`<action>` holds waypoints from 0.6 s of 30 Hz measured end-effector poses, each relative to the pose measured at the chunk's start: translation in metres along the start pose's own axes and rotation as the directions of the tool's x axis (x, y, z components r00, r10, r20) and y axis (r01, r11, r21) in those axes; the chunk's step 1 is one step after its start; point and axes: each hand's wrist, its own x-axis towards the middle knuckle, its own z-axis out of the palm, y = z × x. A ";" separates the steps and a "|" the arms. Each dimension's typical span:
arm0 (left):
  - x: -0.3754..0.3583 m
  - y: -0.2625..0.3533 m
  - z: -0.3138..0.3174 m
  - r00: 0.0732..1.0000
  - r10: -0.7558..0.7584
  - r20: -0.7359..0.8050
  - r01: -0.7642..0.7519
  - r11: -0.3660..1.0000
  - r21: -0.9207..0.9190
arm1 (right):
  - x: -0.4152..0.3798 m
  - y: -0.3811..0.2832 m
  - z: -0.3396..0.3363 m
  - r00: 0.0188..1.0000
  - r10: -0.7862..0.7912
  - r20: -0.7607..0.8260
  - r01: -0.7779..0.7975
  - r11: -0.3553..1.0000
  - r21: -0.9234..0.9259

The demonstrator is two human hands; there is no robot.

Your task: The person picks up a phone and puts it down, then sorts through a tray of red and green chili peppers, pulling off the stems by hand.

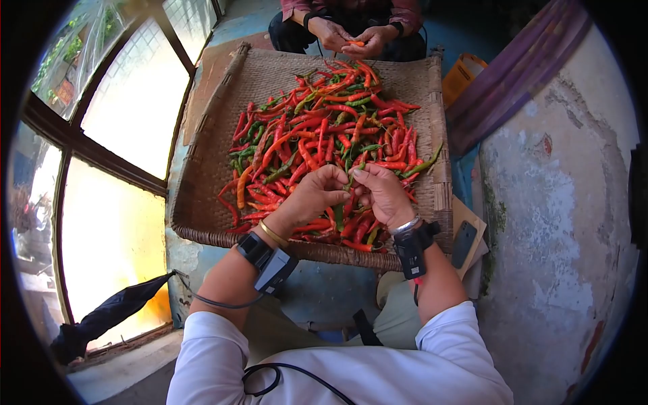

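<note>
My left hand (309, 196) and my right hand (383, 194) meet over the near part of a broad woven tray (210, 196). Between the thumbs and fingertips they pinch a green chili pepper (339, 213), which hangs down from the left fingers; the right fingertips are at its stem end. Part of that pepper is covered by my fingers. Beneath and beyond both hands lies a big heap of chili peppers (283, 145), mostly red, some green and orange.
Across the tray another person's hands (354, 39) hold an orange-red chili. A window (115, 182) and a folded black umbrella (111, 317) are on the left. To the right are a phone (464, 244) on a board, a purple cloth (516, 64) and a worn wall (550, 216).
</note>
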 end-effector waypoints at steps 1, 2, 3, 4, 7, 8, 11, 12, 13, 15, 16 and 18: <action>-0.001 0.001 0.003 0.999 -0.022 -0.048 0.020 0.999 -0.043 | 0.000 0.000 -0.001 1.000 0.004 -0.004 -0.004 0.998 0.060; -0.003 0.005 0.004 0.999 -0.022 -0.049 0.020 0.999 -0.043 | 0.000 -0.002 -0.001 1.000 0.005 -0.004 -0.005 0.998 0.059; -0.005 0.010 0.006 0.995 -0.095 -0.006 0.094 0.993 -0.075 | -0.001 -0.005 -0.001 1.000 -0.004 -0.026 0.007 0.993 0.115; -0.006 0.013 0.007 0.985 -0.166 0.038 0.169 0.980 -0.104 | -0.001 -0.008 -0.002 0.999 -0.011 -0.048 0.019 0.985 0.170; -0.009 0.016 0.002 0.968 -0.232 0.092 0.233 0.973 0.005 | -0.005 -0.014 -0.009 0.998 0.025 -0.061 -0.009 0.970 0.243; -0.009 0.016 0.000 0.968 -0.233 0.092 0.234 0.972 0.004 | -0.002 -0.012 -0.013 0.995 0.036 -0.088 -0.013 0.969 0.245; -0.007 0.014 -0.003 0.963 -0.270 0.016 0.267 0.958 0.102 | 0.000 -0.016 -0.018 0.995 0.031 -0.096 -0.007 0.972 0.236; -0.007 0.017 -0.003 0.961 -0.276 -0.013 0.276 0.954 0.114 | 0.000 -0.018 -0.020 0.995 0.032 -0.097 -0.009 0.971 0.237; -0.008 0.019 -0.003 0.959 -0.281 -0.042 0.284 0.950 0.126 | 0.000 -0.020 -0.023 0.994 -0.016 -0.108 0.044 0.964 0.262; -0.008 0.020 -0.004 0.956 -0.289 -0.055 0.293 0.946 0.137 | 0.000 -0.028 -0.027 0.991 -0.064 -0.120 0.096 0.953 0.286; -0.009 0.020 -0.004 0.953 -0.296 -0.067 0.303 0.942 0.148 | 0.000 -0.033 -0.029 0.980 -0.163 -0.111 0.193 0.912 0.363; -0.007 0.018 -0.007 0.958 -0.272 -0.088 0.285 0.936 0.204 | 0.004 -0.041 -0.035 0.932 -0.354 -0.082 0.341 0.775 0.532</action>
